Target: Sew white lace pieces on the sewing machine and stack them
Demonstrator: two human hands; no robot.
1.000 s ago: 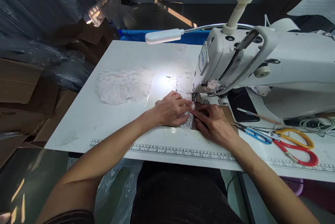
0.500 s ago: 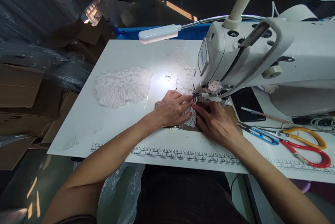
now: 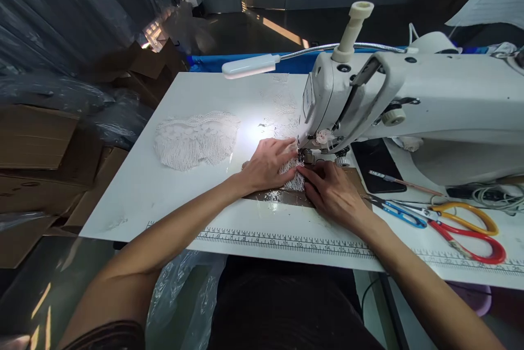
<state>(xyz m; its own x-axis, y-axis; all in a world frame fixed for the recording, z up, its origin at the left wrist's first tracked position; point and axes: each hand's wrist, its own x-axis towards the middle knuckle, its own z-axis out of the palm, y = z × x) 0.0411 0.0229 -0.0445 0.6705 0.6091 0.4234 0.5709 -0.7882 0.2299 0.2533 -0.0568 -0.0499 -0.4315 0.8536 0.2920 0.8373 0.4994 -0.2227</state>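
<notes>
A strip of white lace point(image 3: 293, 179) lies under the presser foot point(image 3: 306, 157) of a white sewing machine point(image 3: 323, 93), and its far part trails along the table behind the foot. My left hand point(image 3: 268, 164) rests flat on the strip, left of the foot, with its fingers spread. At the lace's right edge, just in front of the foot, my right hand point(image 3: 333, 191) has its fingertips drawn together on the fabric. The needle tip is too small to make out. Another gathered white lace piece point(image 3: 196, 141) lies apart on the left.
Blue thread snips point(image 3: 405, 214) and scissors with red and orange handles point(image 3: 470, 230) lie to the right, near a dark phone-like slab point(image 3: 379, 167) and a thin pen-like stick point(image 3: 403, 182). A lamp point(image 3: 249, 66) hangs above. Cardboard boxes point(image 3: 39, 137) stand left of the table.
The camera view has shifted, showing more of the machine. My left fingers have spread a little more, and slightly less lace shows in front of the foot. My right hand stays at the lace edge.
</notes>
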